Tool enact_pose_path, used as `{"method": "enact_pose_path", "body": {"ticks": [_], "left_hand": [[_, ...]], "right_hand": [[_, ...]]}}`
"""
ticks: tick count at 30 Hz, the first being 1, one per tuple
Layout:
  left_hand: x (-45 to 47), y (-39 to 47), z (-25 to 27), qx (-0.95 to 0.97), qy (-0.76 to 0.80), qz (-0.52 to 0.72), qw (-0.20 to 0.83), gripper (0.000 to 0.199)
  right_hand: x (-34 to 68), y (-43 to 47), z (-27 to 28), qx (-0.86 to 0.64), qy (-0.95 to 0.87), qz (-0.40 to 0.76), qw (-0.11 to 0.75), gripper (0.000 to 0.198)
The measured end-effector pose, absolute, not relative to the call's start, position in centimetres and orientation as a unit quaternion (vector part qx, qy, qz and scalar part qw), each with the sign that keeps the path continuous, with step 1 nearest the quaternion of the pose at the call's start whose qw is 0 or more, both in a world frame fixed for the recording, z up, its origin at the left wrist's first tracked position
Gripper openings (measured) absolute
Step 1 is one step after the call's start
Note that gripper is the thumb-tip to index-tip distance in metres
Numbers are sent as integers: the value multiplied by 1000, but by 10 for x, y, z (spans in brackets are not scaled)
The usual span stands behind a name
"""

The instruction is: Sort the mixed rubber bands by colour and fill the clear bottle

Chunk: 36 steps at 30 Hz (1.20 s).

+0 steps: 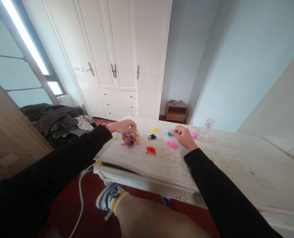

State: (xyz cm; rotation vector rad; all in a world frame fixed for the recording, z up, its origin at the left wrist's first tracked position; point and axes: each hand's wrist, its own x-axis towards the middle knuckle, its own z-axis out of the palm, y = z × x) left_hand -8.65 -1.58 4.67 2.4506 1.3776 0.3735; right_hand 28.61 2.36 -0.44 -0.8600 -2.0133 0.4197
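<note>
My left hand [125, 126] hovers at the back edge of a mixed heap of small coloured strips [130, 138], its fingers curled together. Whatever they may hold is too small to make out. Over a little blue pile [170, 134] is my right hand [183, 136], thumb and fingertips pinched; its contents cannot be made out either. Sorted by colour, separate piles lie between and around the hands: yellow [154, 129], black [152, 136], red [151, 151] and pink [172, 144]. A single yellowish piece [116, 138] rests left of the mixed heap.
The white table [226, 158] stretches away to the right. On it, beyond my right hand, are a clear glass [208, 127] and a pink object [194, 135]. A white cable [80, 188] hangs off the left front corner. Clothes [55, 120] are piled at left.
</note>
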Motion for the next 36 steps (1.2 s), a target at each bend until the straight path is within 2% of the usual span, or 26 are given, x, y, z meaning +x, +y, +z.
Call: {"method": "enact_pose_path", "body": {"ticks": [13, 17, 20, 23, 32, 36], "left_hand": [[-95, -15, 52, 832, 519, 109, 165, 28], [-94, -18, 49, 830, 530, 90, 148, 36], [-94, -19, 45, 840, 517, 76, 143, 29], [-95, -19, 45, 846, 504, 103, 143, 23], [-102, -25, 62, 804, 514, 223, 200, 30], [-103, -26, 56, 737, 523, 310, 296, 26]], "right_hand": [[286, 21, -1, -351, -819, 174, 420, 30], [287, 22, -2, -352, -820, 174, 416, 29], [287, 22, -2, -350, -822, 172, 416, 28], [287, 21, -1, -351, -823, 171, 414, 28], [288, 22, -2, -352, -825, 168, 409, 28], [288, 24, -3, -348, -824, 169, 415, 28]]}}
